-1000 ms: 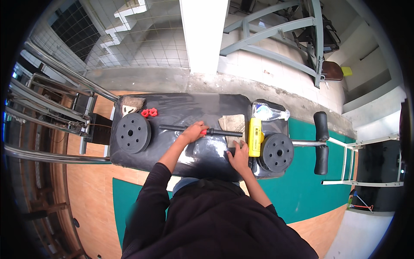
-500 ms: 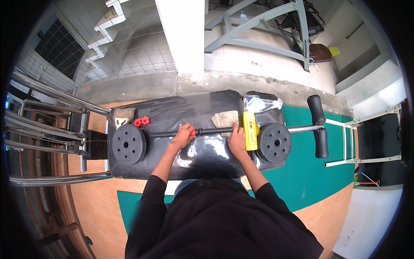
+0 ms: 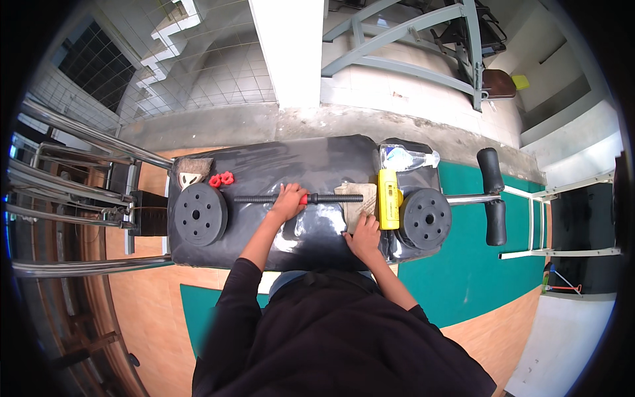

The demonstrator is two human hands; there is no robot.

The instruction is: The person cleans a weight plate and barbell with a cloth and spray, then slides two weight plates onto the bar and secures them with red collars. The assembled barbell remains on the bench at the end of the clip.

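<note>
Left hand is gripping the black bar, lying across the worktop, right end over the cloth. Right hand is touching the cloth, fingers bent; I cannot tell if gripping. Yellow bottle is bearing print too small to read.

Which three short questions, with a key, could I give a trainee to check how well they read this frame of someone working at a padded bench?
1. Which hand holds the thin black ribbed metal bar?
2. How many round black weight plates lie on the black padded bench?
3. True or false: the two small red star-shaped nuts lie nearest the plate at the picture's right.

Key:
1. The left hand.
2. Two.
3. False; they lie near the plate at the picture's left.
</note>
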